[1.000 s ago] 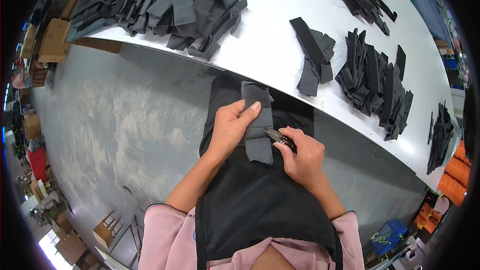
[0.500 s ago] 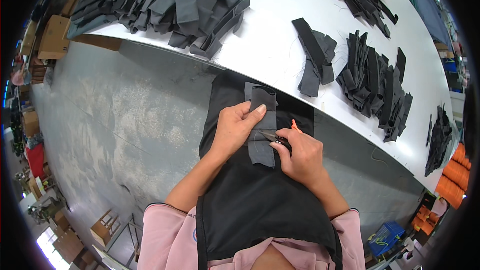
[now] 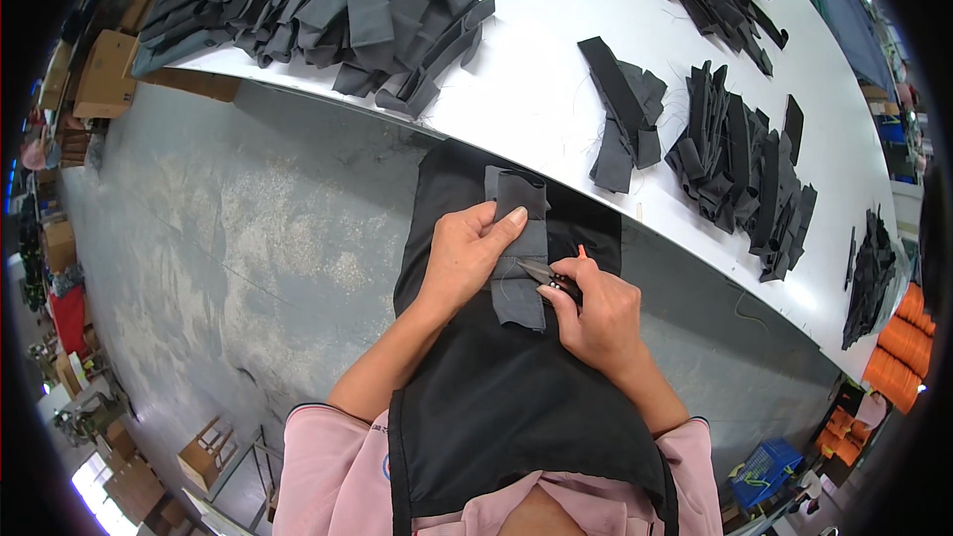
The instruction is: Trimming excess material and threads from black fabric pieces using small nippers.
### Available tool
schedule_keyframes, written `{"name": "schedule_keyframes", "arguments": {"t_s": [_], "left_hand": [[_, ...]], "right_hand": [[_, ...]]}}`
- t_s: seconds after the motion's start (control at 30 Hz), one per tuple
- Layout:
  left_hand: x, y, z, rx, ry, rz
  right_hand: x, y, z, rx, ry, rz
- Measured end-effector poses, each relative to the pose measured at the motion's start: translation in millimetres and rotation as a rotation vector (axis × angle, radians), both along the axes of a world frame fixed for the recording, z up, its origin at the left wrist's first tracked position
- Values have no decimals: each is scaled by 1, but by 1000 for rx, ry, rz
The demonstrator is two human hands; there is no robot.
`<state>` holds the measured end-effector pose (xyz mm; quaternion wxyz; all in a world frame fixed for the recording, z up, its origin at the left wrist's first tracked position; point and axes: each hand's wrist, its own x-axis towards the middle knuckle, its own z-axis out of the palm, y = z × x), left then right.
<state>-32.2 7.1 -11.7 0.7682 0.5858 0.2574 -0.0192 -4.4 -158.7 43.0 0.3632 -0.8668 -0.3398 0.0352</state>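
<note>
My left hand [image 3: 467,253] grips a dark grey fabric strip [image 3: 520,306], its thumb pressed on top and the other fingers hidden underneath. Folded over at its far end, the strip lies above the black apron [image 3: 526,407] I wear. In my right hand [image 3: 603,313] is a pair of thread snips [image 3: 562,283], black-bodied with pointed metal blades. The blade tips touch or hover just over the strip at a crosswise seam; which of the two I cannot tell. A loose thread curls on the cloth close by. A small orange piece sticks out beyond my right fingers.
Past my hands runs the slanted edge of a white table [image 3: 536,69]. A large heap of dark strips [image 3: 372,10] lies at its left, a small pile [image 3: 625,119] in the middle, and a bigger one [image 3: 740,159] to the right. A blue crate [image 3: 766,471] stands at lower right.
My right hand has turned slightly around the snips, so less of the orange piece shows. The left hand and the strip stay almost in place.
</note>
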Motion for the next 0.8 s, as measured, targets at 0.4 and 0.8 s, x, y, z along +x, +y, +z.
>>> {"name": "schedule_keyframes", "arguments": {"t_s": [0.4,0.8], "left_hand": [[0,0,1,24,10,-16],[0,3,-10,54,19,-23]], "right_hand": [[-5,4,-2,21,59,-36],[-6,8,-1,17,106,-67]]}}
